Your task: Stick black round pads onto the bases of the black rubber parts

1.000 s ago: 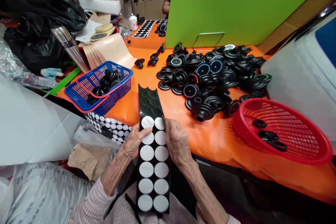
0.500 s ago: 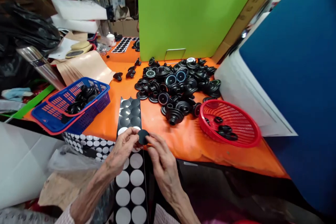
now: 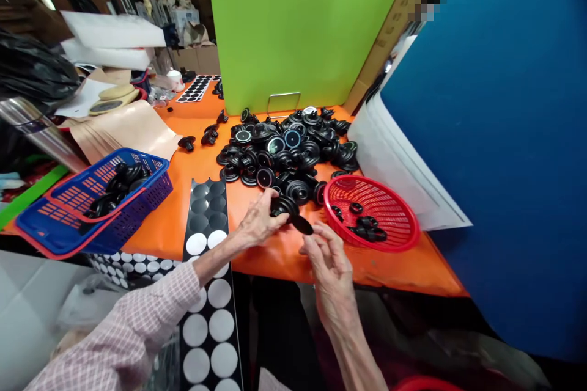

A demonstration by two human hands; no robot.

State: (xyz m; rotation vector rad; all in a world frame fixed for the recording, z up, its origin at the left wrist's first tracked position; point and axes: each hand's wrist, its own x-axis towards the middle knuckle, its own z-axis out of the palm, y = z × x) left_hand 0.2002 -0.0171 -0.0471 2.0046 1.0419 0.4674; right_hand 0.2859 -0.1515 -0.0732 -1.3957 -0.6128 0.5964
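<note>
My left hand (image 3: 260, 222) reaches over the orange table (image 3: 284, 250) and grips a black ribbed rubber part (image 3: 283, 206) at the near edge of the pile of black rubber parts (image 3: 284, 149). My right hand (image 3: 329, 261) pinches a small black round sticker (image 3: 302, 225) just beside that part. A long black strip of white round stickers (image 3: 208, 281) hangs over the table's front edge to the left, with its top rows peeled to bare black circles.
A red round basket (image 3: 371, 214) with a few black parts sits right of the hands. A blue basket (image 3: 92, 198) with parts stands at the left. A green board (image 3: 298, 24) and a blue panel (image 3: 495, 134) wall the table.
My right hand peeled a black sticker off the strip and carried it right. My left hand left the strip and took hold of a ribbed part. The view swung right.
</note>
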